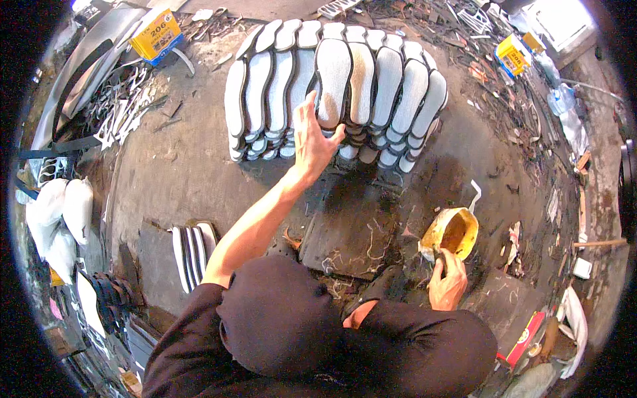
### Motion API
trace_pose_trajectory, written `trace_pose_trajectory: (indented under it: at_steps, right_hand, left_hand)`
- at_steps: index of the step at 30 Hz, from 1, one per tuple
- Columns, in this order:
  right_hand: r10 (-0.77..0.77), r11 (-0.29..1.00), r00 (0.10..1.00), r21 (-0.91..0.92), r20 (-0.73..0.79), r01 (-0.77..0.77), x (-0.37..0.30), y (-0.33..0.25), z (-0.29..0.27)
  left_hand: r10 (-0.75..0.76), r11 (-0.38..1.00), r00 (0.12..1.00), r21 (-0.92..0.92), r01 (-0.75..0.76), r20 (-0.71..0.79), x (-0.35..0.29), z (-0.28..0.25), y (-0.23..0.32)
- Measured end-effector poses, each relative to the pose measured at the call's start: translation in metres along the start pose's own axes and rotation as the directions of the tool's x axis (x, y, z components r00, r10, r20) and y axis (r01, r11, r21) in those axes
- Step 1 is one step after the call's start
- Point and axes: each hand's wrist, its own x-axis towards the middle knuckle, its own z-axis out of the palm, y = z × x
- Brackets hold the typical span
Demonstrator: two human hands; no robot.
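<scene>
My left hand (316, 140) reaches to the near side of a stack of shoe soles. Its fingers and thumb are spread about the lower end of a pale sole (334, 73) with a brown patch. The fingers seem to touch that sole's edge. Beside it lies a yellow-stained sole (360, 79); rows of whitish soles with dark edges (257, 93) overlap around them. My right hand (448, 282) is closed at the near rim of a yellow tub (472, 229), which is tilted and brownish inside. Something small and dark shows at its fingertips, too hidden to name.
Several black-and-white striped pieces (194, 252) lie left of my left arm. A dark flat board (352, 239) is on the floor in front of me. White scrap strips (133, 106) and a yellow box (156, 36) stand far left. A red box (521, 338) lies at near right.
</scene>
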Motion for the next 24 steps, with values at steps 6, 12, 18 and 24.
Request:
trace_pose_trajectory:
  at_steps: [6, 12, 18, 24]
  right_hand:
    - [0.102, 0.994, 0.995, -0.029, 0.023, -0.101, -0.004, 0.014, -0.005]
    - [0.170, 0.985, 0.981, -0.021, -0.091, -0.173, 0.050, 0.073, -0.012]
    - [0.141, 0.982, 0.976, -0.101, -0.167, -0.159, 0.108, 0.176, 0.073]
    - [0.518, 0.683, 0.836, 0.500, 0.182, -0.532, 0.095, 0.217, 0.052]
  left_hand:
    - [0.045, 0.977, 0.999, 0.210, -0.041, -0.011, -0.015, -0.028, -0.006]
    - [0.097, 0.798, 0.926, 0.584, 0.147, -0.365, -0.126, -0.197, -0.103]
    - [-0.155, 0.322, 0.785, 0.721, 0.614, -0.599, -0.244, -0.414, -0.273]
    - [-0.479, 0.146, 0.600, 0.616, 0.774, -0.641, -0.261, -0.472, -0.294]
